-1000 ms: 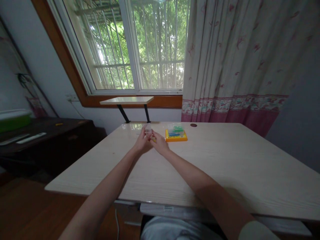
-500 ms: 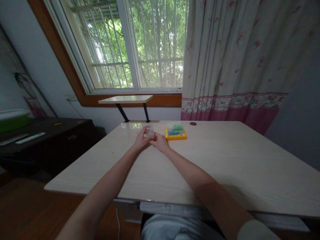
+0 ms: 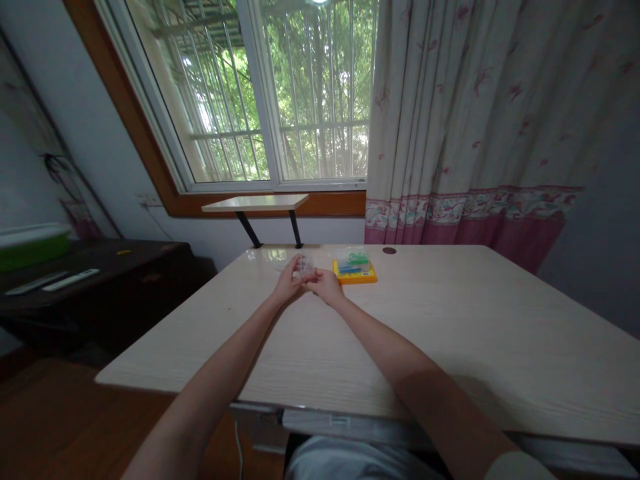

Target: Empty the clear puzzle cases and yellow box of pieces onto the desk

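Nearby, one yellow tray [image 3: 355, 278] of coloured pieces sits on your worktop [image 3: 450, 320], just right of your hands; nothing blocks them. One small clear container [image 3: 303, 265], far centre. Both arms stretched forward; left hand [image 3: 289, 285] and right hand [image 3: 325, 287] meet, fingers pinching that container between them.

Matt pale wood-grain table [image 3: 450, 333], clear glossy plastic piece [image 3: 303, 265]

table [image 3: 450, 333]: pale wood grain
box [image 3: 354, 270]: orange base, clear lid, green and blue inside
curtain [image 3: 475, 120]: cream, pink flowers, pink hem
window frame [image 3: 150, 167]: brown
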Demonstrator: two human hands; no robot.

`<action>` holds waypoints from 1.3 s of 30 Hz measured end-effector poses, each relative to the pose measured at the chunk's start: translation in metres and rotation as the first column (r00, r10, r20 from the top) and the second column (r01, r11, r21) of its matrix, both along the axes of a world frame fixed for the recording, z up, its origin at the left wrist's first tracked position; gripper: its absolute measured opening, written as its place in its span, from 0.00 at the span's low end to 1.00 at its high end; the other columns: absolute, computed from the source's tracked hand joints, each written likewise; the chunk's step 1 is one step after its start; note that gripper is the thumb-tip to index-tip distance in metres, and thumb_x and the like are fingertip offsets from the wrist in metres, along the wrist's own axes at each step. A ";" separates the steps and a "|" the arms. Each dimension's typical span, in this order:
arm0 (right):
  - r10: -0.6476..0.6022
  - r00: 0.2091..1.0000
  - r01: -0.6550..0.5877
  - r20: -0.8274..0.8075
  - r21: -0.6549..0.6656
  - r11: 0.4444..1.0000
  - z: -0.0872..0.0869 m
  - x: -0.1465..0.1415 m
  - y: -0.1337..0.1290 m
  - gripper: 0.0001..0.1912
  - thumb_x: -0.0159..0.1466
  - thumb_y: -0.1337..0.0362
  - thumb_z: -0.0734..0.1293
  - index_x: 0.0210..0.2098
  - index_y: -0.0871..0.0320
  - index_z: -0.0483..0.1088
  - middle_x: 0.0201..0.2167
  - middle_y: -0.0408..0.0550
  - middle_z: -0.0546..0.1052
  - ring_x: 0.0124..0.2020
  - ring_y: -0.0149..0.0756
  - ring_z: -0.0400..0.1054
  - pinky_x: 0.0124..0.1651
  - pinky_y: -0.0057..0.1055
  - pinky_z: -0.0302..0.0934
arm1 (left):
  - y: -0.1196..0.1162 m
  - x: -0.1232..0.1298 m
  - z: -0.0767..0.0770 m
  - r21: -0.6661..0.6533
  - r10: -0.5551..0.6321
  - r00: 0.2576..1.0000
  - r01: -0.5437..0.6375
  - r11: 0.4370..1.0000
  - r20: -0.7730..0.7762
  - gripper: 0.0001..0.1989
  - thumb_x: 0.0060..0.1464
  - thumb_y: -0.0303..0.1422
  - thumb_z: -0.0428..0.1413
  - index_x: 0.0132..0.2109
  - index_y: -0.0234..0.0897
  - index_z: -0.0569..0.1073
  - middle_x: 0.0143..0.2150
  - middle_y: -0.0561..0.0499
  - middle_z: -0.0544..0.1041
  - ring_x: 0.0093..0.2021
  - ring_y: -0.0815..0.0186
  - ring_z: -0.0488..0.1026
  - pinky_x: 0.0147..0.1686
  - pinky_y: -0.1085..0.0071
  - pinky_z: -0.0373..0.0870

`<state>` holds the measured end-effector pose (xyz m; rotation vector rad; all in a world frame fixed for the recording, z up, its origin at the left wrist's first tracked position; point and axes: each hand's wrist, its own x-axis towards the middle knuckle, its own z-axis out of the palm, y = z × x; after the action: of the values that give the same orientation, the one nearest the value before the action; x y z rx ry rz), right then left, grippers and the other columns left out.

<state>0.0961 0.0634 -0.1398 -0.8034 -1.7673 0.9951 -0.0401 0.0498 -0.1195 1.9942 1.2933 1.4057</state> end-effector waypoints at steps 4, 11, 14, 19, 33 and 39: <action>0.028 1.000 -0.028 -0.014 -0.015 0.999 -0.002 0.000 0.002 0.13 0.51 0.70 0.64 0.37 0.60 0.70 0.32 0.43 0.77 0.34 0.30 0.71 0.36 0.23 0.64 | -0.001 -0.001 0.000 -0.012 -0.016 1.000 0.016 1.000 -0.002 0.31 0.44 0.40 0.56 0.55 0.37 0.57 0.47 0.45 0.69 0.43 0.61 0.68 0.43 0.63 0.65; -0.053 0.998 0.054 0.044 -0.017 0.998 0.004 0.000 -0.001 0.17 0.52 0.72 0.64 0.42 0.59 0.68 0.35 0.44 0.77 0.35 0.28 0.71 0.37 0.24 0.64 | 0.006 -0.010 -0.005 0.089 -0.014 1.000 0.016 0.996 -0.026 0.35 0.45 0.44 0.55 0.58 0.36 0.56 0.55 0.42 0.63 0.52 0.57 0.62 0.51 0.60 0.58; -0.131 0.986 0.131 0.103 0.003 0.991 0.008 0.003 -0.004 0.18 0.53 0.72 0.62 0.44 0.58 0.67 0.34 0.44 0.76 0.34 0.29 0.71 0.36 0.25 0.64 | 0.008 -0.014 -0.005 0.145 -0.006 1.000 0.008 0.989 -0.011 0.31 0.46 0.48 0.53 0.55 0.37 0.63 0.54 0.42 0.64 0.53 0.57 0.60 0.52 0.60 0.57; -0.226 0.948 0.215 0.223 0.073 0.974 0.014 0.010 -0.011 0.16 0.55 0.70 0.62 0.43 0.55 0.68 0.33 0.42 0.76 0.34 0.31 0.70 0.37 0.26 0.63 | 0.005 -0.021 -0.005 0.163 0.044 0.999 -0.047 0.986 0.023 0.26 0.44 0.52 0.52 0.45 0.38 0.72 0.46 0.43 0.69 0.49 0.57 0.63 0.51 0.59 0.58; -0.337 0.789 0.190 0.514 0.317 0.929 0.015 0.012 -0.021 0.24 0.61 0.69 0.54 0.57 0.55 0.52 0.38 0.51 0.75 0.38 0.39 0.69 0.40 0.31 0.60 | -0.002 -0.030 -0.002 -0.026 0.189 0.960 -0.188 0.982 0.207 0.31 0.49 0.56 0.43 0.48 0.37 0.68 0.36 0.46 0.70 0.36 0.64 0.68 0.29 0.69 0.68; -0.355 0.797 0.211 0.489 0.324 0.922 0.016 0.014 -0.021 0.22 0.62 0.69 0.53 0.56 0.55 0.52 0.38 0.51 0.74 0.39 0.39 0.69 0.40 0.31 0.60 | -0.005 -0.027 0.000 -0.025 0.169 0.962 -0.168 0.986 0.216 0.30 0.48 0.55 0.44 0.48 0.38 0.67 0.40 0.46 0.71 0.39 0.63 0.68 0.31 0.71 0.68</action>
<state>0.1101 0.0426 -0.1239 -1.2262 -2.1062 0.3311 -0.0671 0.0445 -0.1195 1.7019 1.3909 1.6433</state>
